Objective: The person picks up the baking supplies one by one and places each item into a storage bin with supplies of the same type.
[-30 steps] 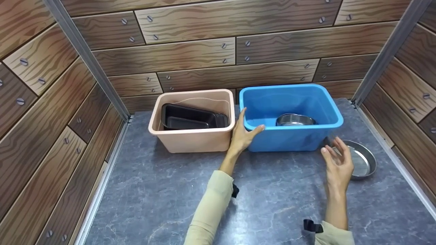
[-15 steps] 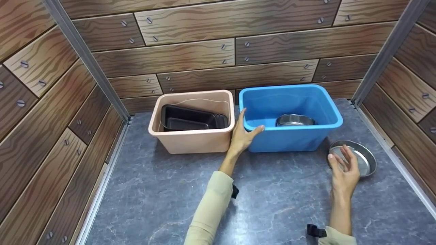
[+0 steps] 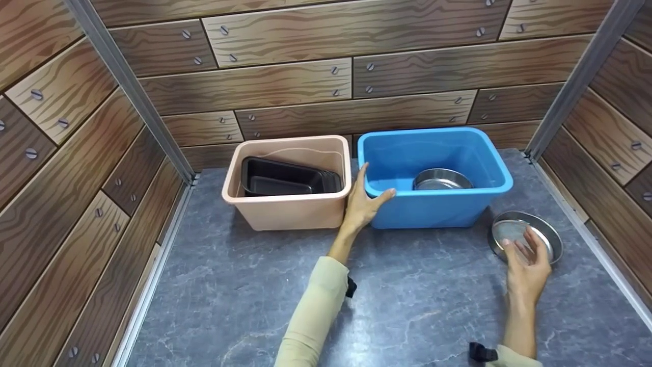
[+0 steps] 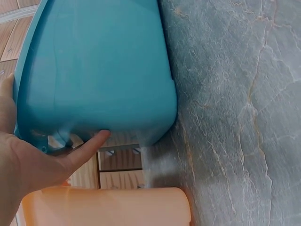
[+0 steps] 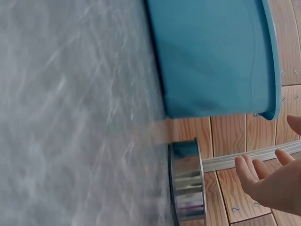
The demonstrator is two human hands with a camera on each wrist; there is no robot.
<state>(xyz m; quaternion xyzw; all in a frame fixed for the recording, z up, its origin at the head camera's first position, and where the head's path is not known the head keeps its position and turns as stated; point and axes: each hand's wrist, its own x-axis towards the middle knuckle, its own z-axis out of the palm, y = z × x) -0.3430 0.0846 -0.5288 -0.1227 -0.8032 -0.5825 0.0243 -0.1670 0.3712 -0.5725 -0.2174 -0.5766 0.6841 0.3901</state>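
My left hand (image 3: 360, 208) holds the front left corner of the blue bin (image 3: 433, 210). Its thumb lies at the front rim, while the fingers reach along the bin's left side, as the left wrist view shows. Inside that bin is a round metal cake pan (image 3: 442, 179). Another round metal cake pan (image 3: 552, 239) lies on the grey surface at the right. Over its near side hovers my right hand (image 3: 528, 270), fingers loosely bent and holding nothing. In the right wrist view the fingers (image 5: 251, 174) are apart from the pan (image 5: 188, 188), which shows edge-on.
A pink bin (image 3: 290, 211) stands just left of the blue one, with several black loaf pans (image 3: 285, 176) in it. Wood-patterned walls (image 3: 285, 84) enclose the marbled grey surface (image 3: 244, 300) at the back and both sides.
My right hand has moved right and nearer to me, from beside the blue bin to over the near side of the pan. The left hand stays at the bin's corner.
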